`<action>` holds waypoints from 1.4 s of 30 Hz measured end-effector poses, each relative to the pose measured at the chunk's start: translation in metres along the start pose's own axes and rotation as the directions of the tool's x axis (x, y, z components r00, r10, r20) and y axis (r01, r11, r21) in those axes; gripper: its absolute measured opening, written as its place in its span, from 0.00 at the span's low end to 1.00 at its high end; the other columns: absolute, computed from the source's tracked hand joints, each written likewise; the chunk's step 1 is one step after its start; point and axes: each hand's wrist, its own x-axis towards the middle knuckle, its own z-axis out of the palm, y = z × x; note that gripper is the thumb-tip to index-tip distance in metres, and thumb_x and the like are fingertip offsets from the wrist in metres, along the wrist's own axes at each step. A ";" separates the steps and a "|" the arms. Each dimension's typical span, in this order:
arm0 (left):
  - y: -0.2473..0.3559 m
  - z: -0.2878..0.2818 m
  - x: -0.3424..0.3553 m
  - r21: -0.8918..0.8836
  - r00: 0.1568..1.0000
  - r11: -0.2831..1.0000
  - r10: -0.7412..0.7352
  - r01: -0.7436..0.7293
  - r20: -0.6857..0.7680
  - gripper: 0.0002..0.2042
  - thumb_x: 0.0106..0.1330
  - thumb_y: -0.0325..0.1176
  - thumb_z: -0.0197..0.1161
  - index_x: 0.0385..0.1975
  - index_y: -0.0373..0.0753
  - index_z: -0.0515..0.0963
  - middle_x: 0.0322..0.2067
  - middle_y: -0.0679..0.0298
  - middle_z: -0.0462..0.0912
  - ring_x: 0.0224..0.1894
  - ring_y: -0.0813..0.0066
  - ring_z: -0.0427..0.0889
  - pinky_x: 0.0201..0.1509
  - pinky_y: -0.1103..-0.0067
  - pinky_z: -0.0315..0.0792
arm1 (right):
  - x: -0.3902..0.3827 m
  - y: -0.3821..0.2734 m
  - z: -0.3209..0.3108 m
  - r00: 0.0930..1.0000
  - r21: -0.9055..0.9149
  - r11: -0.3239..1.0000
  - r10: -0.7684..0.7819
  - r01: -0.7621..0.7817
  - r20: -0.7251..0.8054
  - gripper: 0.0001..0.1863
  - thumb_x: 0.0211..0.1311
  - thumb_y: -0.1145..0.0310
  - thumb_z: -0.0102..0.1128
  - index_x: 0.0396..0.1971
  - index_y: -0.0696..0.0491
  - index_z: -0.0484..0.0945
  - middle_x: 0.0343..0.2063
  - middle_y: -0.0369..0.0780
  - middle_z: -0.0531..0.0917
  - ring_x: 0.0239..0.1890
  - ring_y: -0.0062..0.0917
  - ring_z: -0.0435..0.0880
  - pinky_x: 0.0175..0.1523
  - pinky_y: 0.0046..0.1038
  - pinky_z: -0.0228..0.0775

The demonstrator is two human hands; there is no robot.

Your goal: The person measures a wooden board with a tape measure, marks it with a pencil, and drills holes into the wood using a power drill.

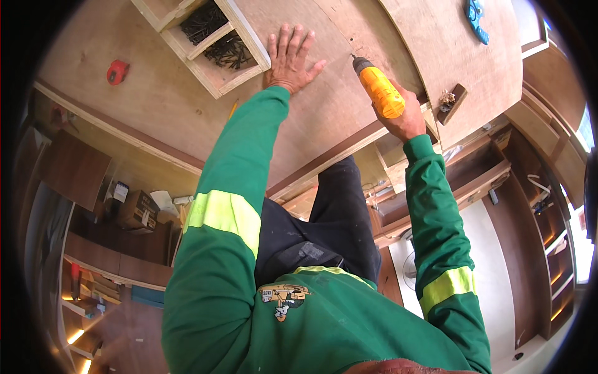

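Observation:
My left hand (293,62) lies with spread fingers on a pale plywood panel (305,124), beside a wooden box (221,87) holding dark screws (229,51) in two compartments. My right hand (408,115) grips a yellow and black cordless drill (380,87). Its bit points up and left, with the tip close to the plywood; whether it touches cannot be told. A yellow pencil (233,109) lies near my left forearm, partly hidden.
A red tape measure (118,72) lies left of the box. A blue tool (476,19) and a wooden hand plane with shavings (450,103) rest on the right panel. Below are wooden cabinets (473,174), a cardboard box (138,209) and lit shelves (84,318).

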 end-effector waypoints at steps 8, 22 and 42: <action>-0.002 0.002 0.000 -0.004 1.000 1.000 0.003 -0.003 -0.029 0.41 0.63 0.64 0.60 0.74 0.56 0.56 0.72 0.64 0.52 0.78 0.54 0.42 0.79 0.51 0.38 | 0.003 -0.004 -0.003 1.000 -0.015 0.999 -0.028 0.028 0.013 0.15 0.52 0.61 0.68 0.35 0.53 0.77 0.32 0.54 0.84 0.39 0.52 0.84 0.43 0.45 0.76; -0.003 0.003 0.000 -0.008 0.999 1.000 0.004 -0.005 -0.037 0.41 0.63 0.64 0.60 0.74 0.56 0.56 0.72 0.65 0.52 0.78 0.55 0.42 0.79 0.51 0.37 | 0.012 -0.006 -0.007 0.998 -0.072 0.997 -0.018 0.023 0.062 0.16 0.52 0.61 0.69 0.36 0.53 0.77 0.33 0.54 0.84 0.40 0.53 0.83 0.43 0.45 0.75; -0.001 0.000 0.001 0.001 0.998 1.000 -0.008 0.008 -0.056 0.41 0.60 0.63 0.63 0.72 0.55 0.60 0.71 0.64 0.55 0.77 0.53 0.45 0.79 0.50 0.39 | 0.044 -0.005 -0.029 0.942 -0.312 0.907 -0.201 0.283 0.270 0.14 0.55 0.62 0.65 0.36 0.53 0.75 0.31 0.53 0.85 0.38 0.51 0.84 0.43 0.48 0.75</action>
